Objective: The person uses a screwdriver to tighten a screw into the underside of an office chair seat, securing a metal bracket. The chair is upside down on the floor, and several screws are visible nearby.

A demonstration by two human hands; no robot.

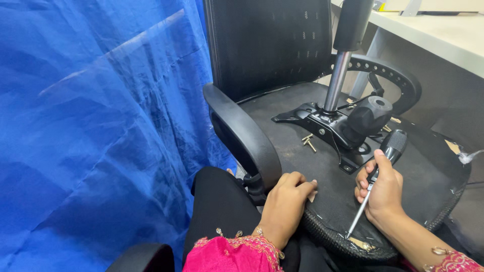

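An office chair lies on its side with the black underside of its seat (302, 161) facing me. My left hand (287, 201) rests with curled fingers on the near rim of the seat, beside the armrest (242, 133). My right hand (380, 189) grips a screwdriver (375, 176) with a black handle. Its metal tip points down at the seat's front edge, near a torn spot showing wood. The black tilt mechanism (343, 128) and the chrome gas cylinder (337, 80) stand bolted to the seat. Loose brass screws (308, 141) lie beside the mechanism.
A blue plastic sheet (96, 126) hangs on the left. The chair's mesh backrest (267, 45) rises behind the seat, and a second armrest (398, 75) curves at the right. A white desk (438, 35) stands at the upper right. My dark trousers and pink sleeves fill the bottom.
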